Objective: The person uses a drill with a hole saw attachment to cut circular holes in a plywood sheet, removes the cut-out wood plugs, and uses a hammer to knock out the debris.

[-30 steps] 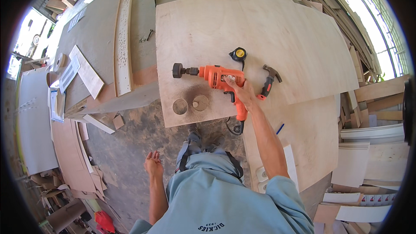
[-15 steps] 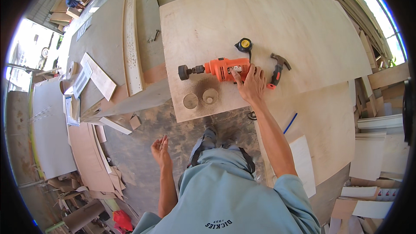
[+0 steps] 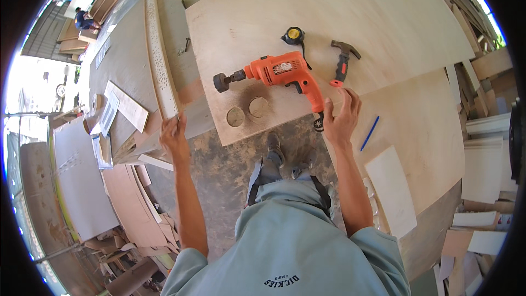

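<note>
An orange power drill [image 3: 280, 69] lies on its side on a plywood sheet [image 3: 383, 27], a dark hole saw [image 3: 221, 83] in its chuck. Beside the foot of the drill's handle, my right hand [image 3: 341, 120] is open, fingers curved and apart. My left hand [image 3: 174, 138] is raised past the sheet's left edge, fingers pinched together; whatever they hold, if anything, cannot be made out. It appears next to the near end of a speckled wooden strip [image 3: 159, 57]. Two round cuts, the left one [image 3: 235, 116] and the right one [image 3: 258, 107], sit near the sheet's corner, with sawdust around.
A tape measure [image 3: 294, 35] and a claw hammer [image 3: 343, 63] lie beyond the drill. Right of my hand are a blue pen [image 3: 370, 133] and a white board [image 3: 390, 189]. Board offcuts lean at both sides. Another person [image 3: 84, 20] sits far left.
My right hand has come off the drill's body and moved nearer, beside its handle. My left hand has risen forward and left toward the speckled strip. The view has shifted.
</note>
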The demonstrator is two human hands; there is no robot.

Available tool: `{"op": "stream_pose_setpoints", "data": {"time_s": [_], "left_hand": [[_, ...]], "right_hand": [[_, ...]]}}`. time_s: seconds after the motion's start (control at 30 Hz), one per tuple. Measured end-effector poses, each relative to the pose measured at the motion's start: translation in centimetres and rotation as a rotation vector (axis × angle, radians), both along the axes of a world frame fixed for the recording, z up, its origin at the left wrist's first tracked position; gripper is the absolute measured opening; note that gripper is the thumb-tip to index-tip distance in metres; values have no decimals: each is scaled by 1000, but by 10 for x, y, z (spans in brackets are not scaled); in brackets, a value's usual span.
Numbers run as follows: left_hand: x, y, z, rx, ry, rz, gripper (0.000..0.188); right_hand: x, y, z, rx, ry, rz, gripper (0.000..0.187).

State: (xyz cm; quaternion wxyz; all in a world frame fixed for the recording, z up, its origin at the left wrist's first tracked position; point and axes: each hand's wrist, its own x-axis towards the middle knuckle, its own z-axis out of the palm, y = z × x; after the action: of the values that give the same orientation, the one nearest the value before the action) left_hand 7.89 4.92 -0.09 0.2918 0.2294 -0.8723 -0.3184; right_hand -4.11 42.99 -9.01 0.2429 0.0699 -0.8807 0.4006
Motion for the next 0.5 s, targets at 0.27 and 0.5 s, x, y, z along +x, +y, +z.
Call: {"op": "stream_pose_setpoints", "data": {"time_s": [0.27,0.5], "left_hand": [[-155,-23,12,139,-173,-507,25],[-239,-28,-26,164,-560,-934,22]], "right_hand": [[25,61,-25,-143,-392,-255,33],[-2,32,-13,-94,-359,-288,36]]}}
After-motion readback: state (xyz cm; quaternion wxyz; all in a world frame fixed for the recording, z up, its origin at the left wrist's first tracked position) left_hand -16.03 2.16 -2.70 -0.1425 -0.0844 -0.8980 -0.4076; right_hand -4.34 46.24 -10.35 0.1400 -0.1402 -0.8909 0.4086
